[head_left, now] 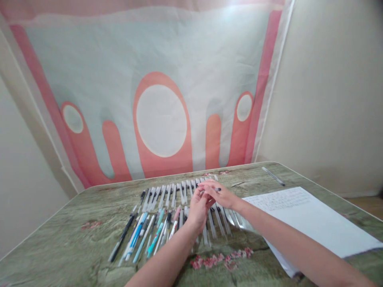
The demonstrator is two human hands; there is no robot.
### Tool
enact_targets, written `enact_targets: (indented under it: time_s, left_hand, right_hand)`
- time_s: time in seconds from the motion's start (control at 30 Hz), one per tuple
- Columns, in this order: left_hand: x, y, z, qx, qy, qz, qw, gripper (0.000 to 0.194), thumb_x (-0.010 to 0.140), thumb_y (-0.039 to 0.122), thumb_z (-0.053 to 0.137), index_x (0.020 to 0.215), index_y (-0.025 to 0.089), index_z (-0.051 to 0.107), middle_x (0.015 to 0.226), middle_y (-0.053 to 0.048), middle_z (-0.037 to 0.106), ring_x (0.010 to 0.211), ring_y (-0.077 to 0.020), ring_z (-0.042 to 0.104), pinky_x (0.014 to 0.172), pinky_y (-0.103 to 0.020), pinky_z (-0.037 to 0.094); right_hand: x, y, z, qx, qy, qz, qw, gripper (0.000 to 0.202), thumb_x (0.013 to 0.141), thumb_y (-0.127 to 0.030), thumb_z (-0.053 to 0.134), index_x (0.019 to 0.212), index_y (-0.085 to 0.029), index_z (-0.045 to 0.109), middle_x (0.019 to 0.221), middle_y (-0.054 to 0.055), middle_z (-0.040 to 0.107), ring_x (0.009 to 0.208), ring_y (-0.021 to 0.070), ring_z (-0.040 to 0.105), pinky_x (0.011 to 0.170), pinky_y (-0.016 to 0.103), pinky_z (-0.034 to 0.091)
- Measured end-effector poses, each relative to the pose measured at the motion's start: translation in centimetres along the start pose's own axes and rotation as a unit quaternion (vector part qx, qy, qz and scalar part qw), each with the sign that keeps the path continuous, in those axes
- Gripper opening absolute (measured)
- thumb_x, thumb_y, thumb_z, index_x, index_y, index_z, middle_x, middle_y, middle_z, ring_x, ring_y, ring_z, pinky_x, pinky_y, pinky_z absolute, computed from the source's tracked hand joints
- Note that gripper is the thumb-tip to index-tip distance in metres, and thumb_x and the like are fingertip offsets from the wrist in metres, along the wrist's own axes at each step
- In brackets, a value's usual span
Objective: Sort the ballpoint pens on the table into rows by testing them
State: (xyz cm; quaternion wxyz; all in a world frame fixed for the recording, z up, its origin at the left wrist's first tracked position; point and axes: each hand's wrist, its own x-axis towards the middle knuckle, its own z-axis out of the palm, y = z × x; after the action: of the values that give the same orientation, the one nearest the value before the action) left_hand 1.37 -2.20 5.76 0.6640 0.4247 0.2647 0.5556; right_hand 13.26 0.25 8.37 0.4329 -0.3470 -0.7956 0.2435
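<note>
My left hand (pixel 199 208) and my right hand (pixel 218 192) meet above the rows of pens near the middle of the table. A pen (pixel 218 189) with a dark tip pokes out from between the fingers of my right hand, which are closed round it. The fingers of my left hand are bent against the right hand; what they hold, if anything, is hidden. Behind the hands lies a row of clear pens (pixel 163 195). Coloured pens (pixel 140 235), blue, teal, white and black, lie in front to the left. More clear pens (pixel 220 221) lie under my wrists.
White paper with handwriting (pixel 311 223) lies at the right, partly under my right forearm. A single pen (pixel 273 175) rests beyond it. Something shiny and clear (pixel 239 220) lies beside the pens. A patterned cloth (pixel 161 48) hangs behind the table (pixel 60 235).
</note>
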Motion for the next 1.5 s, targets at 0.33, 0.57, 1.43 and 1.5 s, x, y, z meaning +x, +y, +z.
enact_targets:
  time_s: [0.33, 0.57, 1.43, 1.5]
  left_hand:
    - [-5.4, 0.2, 4.0, 0.542, -0.375, 0.153, 0.737, 0.028, 0.085, 0.031, 0.036, 0.107, 0.022, 0.051, 0.112, -0.006, 0.055, 0.11, -0.0173, 0.043, 0.1, -0.038, 0.022]
    - [-6.7, -0.8, 4.7, 0.634, -0.464, 0.183, 0.591, 0.042, 0.084, 0.04, 0.032, 0.121, 0.021, 0.039, 0.126, -0.005, 0.045, 0.122, -0.0193, 0.03, 0.104, -0.041, 0.01]
    - [-6.4, -0.8, 4.5, 0.66, -0.434, 0.18, 0.586, 0.041, 0.084, 0.04, 0.032, 0.119, 0.021, 0.042, 0.125, -0.005, 0.046, 0.124, -0.0208, 0.027, 0.103, -0.04, 0.015]
    - [-6.5, -0.9, 4.5, 0.661, -0.433, 0.18, 0.586, 0.041, 0.084, 0.04, 0.032, 0.119, 0.021, 0.042, 0.125, -0.005, 0.046, 0.124, -0.021, 0.026, 0.103, -0.04, 0.015]
  right_hand:
    - [-4.6, 2.0, -8.6, 0.061, 0.131, 0.24, 0.96, 0.047, 0.076, -0.055, 0.041, 0.08, -0.014, 0.063, 0.061, 0.002, 0.058, 0.054, 0.0118, 0.051, 0.047, 0.022, 0.038]
    - [-13.1, 4.6, -8.4, 0.076, 0.171, 0.312, 0.931, 0.024, 0.075, -0.041, 0.048, 0.075, -0.017, 0.052, 0.051, -0.004, 0.049, 0.046, 0.0097, 0.043, 0.047, 0.023, 0.035]
    - [-14.9, 5.1, -8.1, -0.089, 0.17, 0.246, 0.95, 0.015, 0.073, -0.03, 0.047, 0.062, -0.02, 0.047, 0.053, -0.003, 0.047, 0.053, 0.0136, 0.045, 0.056, 0.027, 0.035]
    - [-14.8, 5.0, -8.1, -0.093, 0.171, 0.241, 0.951, 0.014, 0.073, -0.029, 0.047, 0.062, -0.02, 0.047, 0.054, -0.003, 0.047, 0.053, 0.0134, 0.045, 0.056, 0.027, 0.035]
